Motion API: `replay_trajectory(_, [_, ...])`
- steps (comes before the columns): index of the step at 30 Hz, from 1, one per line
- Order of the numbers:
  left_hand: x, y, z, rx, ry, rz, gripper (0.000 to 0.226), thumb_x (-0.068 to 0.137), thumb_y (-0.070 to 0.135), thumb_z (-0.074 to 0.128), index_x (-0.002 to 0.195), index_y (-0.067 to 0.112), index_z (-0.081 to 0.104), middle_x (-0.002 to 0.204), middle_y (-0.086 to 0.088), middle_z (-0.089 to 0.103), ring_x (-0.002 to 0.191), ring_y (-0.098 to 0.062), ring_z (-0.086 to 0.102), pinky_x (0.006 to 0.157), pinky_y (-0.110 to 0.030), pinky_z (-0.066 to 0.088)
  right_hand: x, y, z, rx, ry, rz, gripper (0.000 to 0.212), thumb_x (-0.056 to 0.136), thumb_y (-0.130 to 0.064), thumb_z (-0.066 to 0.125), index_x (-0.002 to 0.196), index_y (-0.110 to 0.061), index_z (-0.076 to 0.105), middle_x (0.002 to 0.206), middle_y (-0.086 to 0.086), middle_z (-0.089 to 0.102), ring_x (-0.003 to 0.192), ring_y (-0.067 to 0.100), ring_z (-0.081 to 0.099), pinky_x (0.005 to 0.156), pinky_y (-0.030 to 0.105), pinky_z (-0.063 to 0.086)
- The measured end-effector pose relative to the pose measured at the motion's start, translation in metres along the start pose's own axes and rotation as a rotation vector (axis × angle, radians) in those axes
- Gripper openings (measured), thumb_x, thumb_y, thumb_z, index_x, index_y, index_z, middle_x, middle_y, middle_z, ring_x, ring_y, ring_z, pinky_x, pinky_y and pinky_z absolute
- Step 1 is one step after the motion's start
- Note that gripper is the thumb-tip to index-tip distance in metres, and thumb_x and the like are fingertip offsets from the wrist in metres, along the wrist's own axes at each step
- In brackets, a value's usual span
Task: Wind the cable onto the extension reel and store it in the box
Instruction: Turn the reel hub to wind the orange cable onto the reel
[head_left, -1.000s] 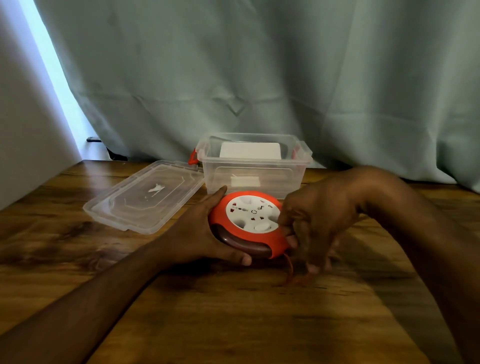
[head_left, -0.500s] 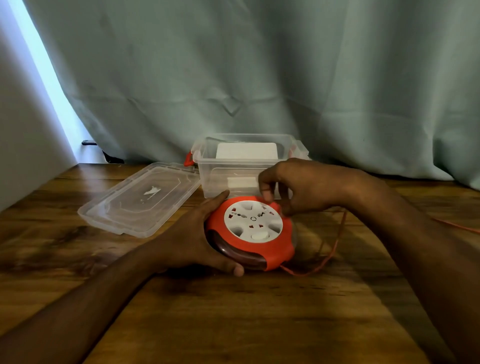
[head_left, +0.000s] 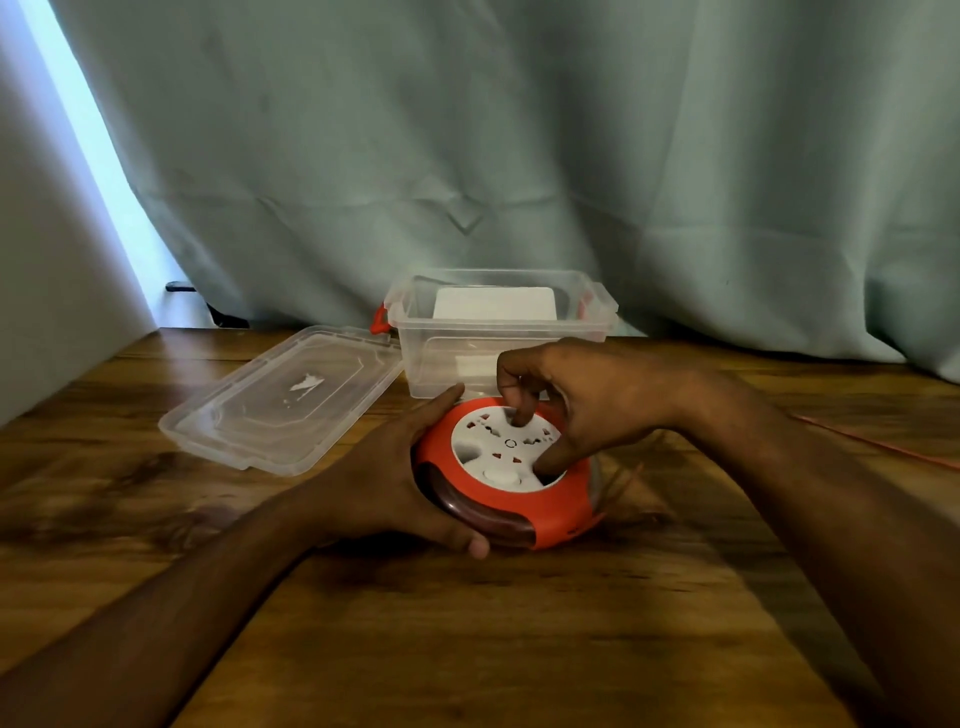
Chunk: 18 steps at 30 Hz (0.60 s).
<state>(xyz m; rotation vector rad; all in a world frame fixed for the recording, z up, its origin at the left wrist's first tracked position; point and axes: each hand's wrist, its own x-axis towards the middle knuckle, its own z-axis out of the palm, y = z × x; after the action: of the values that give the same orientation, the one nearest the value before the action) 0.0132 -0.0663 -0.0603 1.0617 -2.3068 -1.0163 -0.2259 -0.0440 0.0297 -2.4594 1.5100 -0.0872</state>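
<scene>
A round orange extension reel (head_left: 511, 501) with a white socket face (head_left: 491, 447) lies tilted on the wooden table (head_left: 467, 634). My left hand (head_left: 395, 478) grips its left rim, thumb at the front. My right hand (head_left: 576, 410) rests on top, a finger and the thumb pressed into recesses of the white face. A thin orange cable (head_left: 878, 441) runs from the reel's right side, blurred, across the table to the right edge. The clear plastic box (head_left: 498, 332) stands open just behind the reel.
The box's clear lid (head_left: 280, 400) lies upside up on the table to the left of the box. A white block (head_left: 493, 304) sits inside the box. A green curtain (head_left: 519, 156) hangs close behind; a grey wall (head_left: 47, 260) is at the left.
My right hand went from the reel's front right side, round the back, onto the white face. The loose cable loop beside the reel has shrunk. My left hand kept its hold.
</scene>
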Motion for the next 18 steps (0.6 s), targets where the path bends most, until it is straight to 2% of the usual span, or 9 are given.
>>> replay_trajectory(2, [0.000, 0.000, 0.000, 0.006, 0.004, -0.006, 0.142, 0.043, 0.046, 0.093, 0.157, 0.040, 0.009, 0.127, 0.048, 0.016, 0.106, 0.036, 0.026, 0.081, 0.013, 0.028, 0.001, 0.000, 0.001, -0.025, 0.002, 0.007, 0.048, 0.070, -0.040, 0.093, 0.098, -0.033, 0.055, 0.103, -0.011, 0.070, 0.096, 0.006, 0.066, 0.074, 0.033, 0.061])
replay_trajectory(3, [0.000, -0.001, 0.000, 0.010, 0.005, -0.007, 0.142, 0.043, 0.046, 0.093, 0.158, 0.039, 0.009, 0.127, 0.048, 0.016, 0.109, 0.033, 0.027, 0.082, 0.012, 0.028, 0.000, -0.001, 0.002, -0.040, 0.004, 0.006, 0.046, 0.070, -0.042, 0.093, 0.095, -0.032, 0.055, 0.100, -0.009, 0.071, 0.093, 0.009, 0.067, 0.074, 0.035, 0.062])
replay_trajectory(6, [0.000, -0.001, 0.000, 0.031, 0.004, -0.005, 0.141, 0.044, 0.048, 0.092, 0.157, 0.040, 0.009, 0.127, 0.048, 0.017, 0.110, 0.029, 0.028, 0.081, 0.012, 0.029, -0.001, -0.004, 0.004, -0.094, 0.022, -0.007, 0.041, 0.070, -0.047, 0.092, 0.086, -0.025, 0.060, 0.087, -0.007, 0.070, 0.084, 0.009, 0.066, 0.063, 0.028, 0.053])
replay_trajectory(11, [0.002, -0.001, 0.001, 0.056, 0.002, 0.013, 0.141, 0.044, 0.051, 0.093, 0.156, 0.042, 0.008, 0.132, 0.043, 0.021, 0.111, 0.029, 0.027, 0.081, 0.013, 0.028, -0.001, -0.010, 0.006, -0.143, 0.036, 0.016, 0.042, 0.071, -0.056, 0.088, 0.076, -0.025, 0.060, 0.076, -0.013, 0.063, 0.076, 0.006, 0.062, 0.056, 0.022, 0.045])
replay_trajectory(13, [0.002, -0.003, 0.001, 0.046, 0.006, 0.021, 0.141, 0.044, 0.049, 0.093, 0.157, 0.040, 0.009, 0.136, 0.040, 0.024, 0.113, 0.028, 0.029, 0.084, 0.012, 0.029, 0.003, -0.014, 0.012, -0.174, 0.062, 0.019, 0.042, 0.075, -0.061, 0.083, 0.077, -0.028, 0.059, 0.081, -0.015, 0.062, 0.075, 0.005, 0.060, 0.057, 0.021, 0.042])
replay_trajectory(15, [0.002, -0.004, 0.000, 0.042, 0.008, 0.021, 0.142, 0.044, 0.049, 0.095, 0.157, 0.040, 0.010, 0.138, 0.039, 0.025, 0.117, 0.025, 0.033, 0.087, 0.009, 0.030, 0.008, -0.017, 0.023, -0.186, 0.122, 0.021, 0.042, 0.079, -0.064, 0.077, 0.071, -0.030, 0.054, 0.094, -0.012, 0.070, 0.079, 0.007, 0.064, 0.059, 0.020, 0.043])
replay_trajectory(18, [0.003, -0.005, -0.001, 0.041, 0.002, 0.027, 0.143, 0.044, 0.051, 0.098, 0.157, 0.042, 0.011, 0.152, 0.028, 0.029, 0.132, 0.008, 0.037, 0.107, -0.010, 0.033, 0.009, -0.021, 0.041, -0.159, 0.270, 0.054, 0.047, 0.081, -0.067, 0.073, 0.062, -0.031, 0.048, 0.114, -0.004, 0.077, 0.091, 0.013, 0.068, 0.067, 0.022, 0.052])
